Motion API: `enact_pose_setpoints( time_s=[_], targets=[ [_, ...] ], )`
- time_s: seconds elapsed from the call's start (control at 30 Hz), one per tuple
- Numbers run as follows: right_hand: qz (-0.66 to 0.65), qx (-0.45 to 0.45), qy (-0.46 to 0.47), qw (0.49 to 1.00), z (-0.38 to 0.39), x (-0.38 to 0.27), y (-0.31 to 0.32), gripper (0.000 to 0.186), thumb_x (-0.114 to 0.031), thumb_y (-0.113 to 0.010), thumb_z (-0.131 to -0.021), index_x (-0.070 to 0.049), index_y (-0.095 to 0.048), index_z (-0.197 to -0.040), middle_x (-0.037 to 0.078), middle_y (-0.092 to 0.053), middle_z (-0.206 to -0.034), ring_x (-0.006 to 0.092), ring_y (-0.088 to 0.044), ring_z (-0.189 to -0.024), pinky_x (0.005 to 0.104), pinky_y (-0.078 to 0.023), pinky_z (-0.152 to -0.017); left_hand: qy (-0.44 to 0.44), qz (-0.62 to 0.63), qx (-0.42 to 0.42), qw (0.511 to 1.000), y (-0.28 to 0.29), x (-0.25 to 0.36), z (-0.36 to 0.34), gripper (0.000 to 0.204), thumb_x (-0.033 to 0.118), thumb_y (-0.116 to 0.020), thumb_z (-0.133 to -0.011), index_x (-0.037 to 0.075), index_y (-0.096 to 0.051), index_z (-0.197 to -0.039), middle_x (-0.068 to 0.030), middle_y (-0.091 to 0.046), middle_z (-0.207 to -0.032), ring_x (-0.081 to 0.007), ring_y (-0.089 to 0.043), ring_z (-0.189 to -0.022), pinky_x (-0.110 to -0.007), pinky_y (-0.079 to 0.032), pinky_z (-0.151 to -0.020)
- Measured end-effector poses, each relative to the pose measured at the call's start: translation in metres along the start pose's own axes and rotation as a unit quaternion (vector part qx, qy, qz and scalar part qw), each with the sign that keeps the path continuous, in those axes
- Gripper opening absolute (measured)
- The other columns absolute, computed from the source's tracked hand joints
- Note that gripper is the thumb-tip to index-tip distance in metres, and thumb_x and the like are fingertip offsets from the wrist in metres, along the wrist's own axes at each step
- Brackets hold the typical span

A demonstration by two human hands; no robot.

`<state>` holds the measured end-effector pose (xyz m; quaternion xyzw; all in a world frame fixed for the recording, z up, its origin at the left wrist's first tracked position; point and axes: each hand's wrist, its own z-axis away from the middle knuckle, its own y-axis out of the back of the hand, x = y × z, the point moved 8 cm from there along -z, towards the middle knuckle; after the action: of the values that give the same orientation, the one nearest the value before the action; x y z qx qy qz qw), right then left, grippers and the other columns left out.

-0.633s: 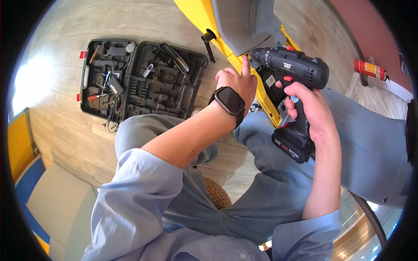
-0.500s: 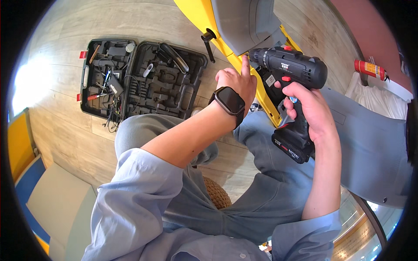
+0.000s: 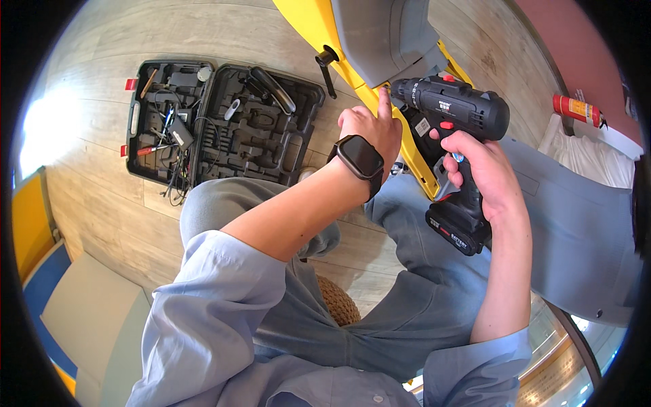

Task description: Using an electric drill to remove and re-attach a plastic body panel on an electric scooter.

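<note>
My right hand (image 3: pixel 483 166) is wrapped round the grip of a black cordless drill (image 3: pixel 451 108), its chuck facing left and its battery pack at the bottom. Against the yellow frame (image 3: pixel 411 146) of a grey and yellow machine lies my left hand (image 3: pixel 373 132), wearing a black smartwatch. Its index finger reaches straight up beside the front of the chuck, at the frame's edge. The other fingers are curled, the thumb is hidden, and whatever they may pinch cannot be made out. A grey moulded panel (image 3: pixel 380 34) rises just beyond the chuck.
An open black tool case (image 3: pixel 254 142) holding cables and tools lies on the wooden floor at left. A black crank-like lever (image 3: pixel 327 71) sticks out of the yellow frame. To the right are a grey panel (image 3: pixel 569 224) and a red fire extinguisher (image 3: pixel 578 110).
Both hands and the drill keep nearly the same place. The whole view has shifted very slightly.
</note>
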<state>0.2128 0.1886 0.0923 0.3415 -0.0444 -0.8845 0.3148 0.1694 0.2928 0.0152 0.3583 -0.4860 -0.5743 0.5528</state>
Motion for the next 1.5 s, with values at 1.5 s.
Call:
enact_pose_setpoints(
  time_s=[1.5],
  targets=[
    [0.013, -0.012, -0.027, 0.999, -0.004, -0.003, -0.006, 0.017, -0.021, -0.061, -0.082, -0.005, -0.062, -0.088, 0.000, -0.054, -0.065, 0.0084, -0.049, -0.053, 0.0258, -0.039, -0.049, 0.011, 0.042, -0.062, 0.997, -0.004, -0.001, 0.000, 0.040, 0.020, -0.061, -0.084, 0.008, -0.061, -0.123, -0.0174, -0.038, -0.150, -0.0313, -0.064, -0.098, -0.046, -0.046, -0.073]
  ],
)
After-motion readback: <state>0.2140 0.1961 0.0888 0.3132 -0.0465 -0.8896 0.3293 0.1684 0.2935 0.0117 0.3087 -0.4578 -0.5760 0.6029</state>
